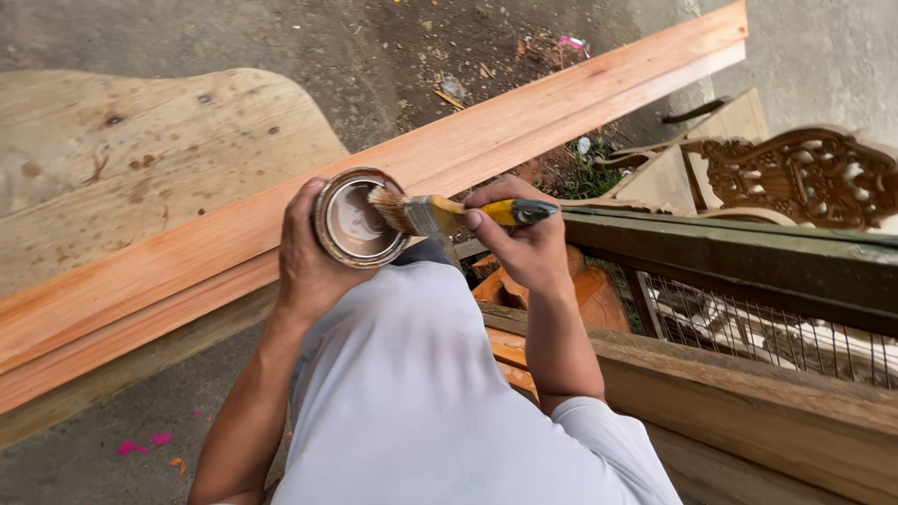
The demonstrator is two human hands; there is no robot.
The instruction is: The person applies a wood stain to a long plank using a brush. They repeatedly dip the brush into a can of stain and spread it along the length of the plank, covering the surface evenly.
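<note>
Seemingly brush between right fingers, over can

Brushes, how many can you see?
1. The brush is in the right hand, its bristles dipped into the can held by the left hand. More could be out of view.
</note>
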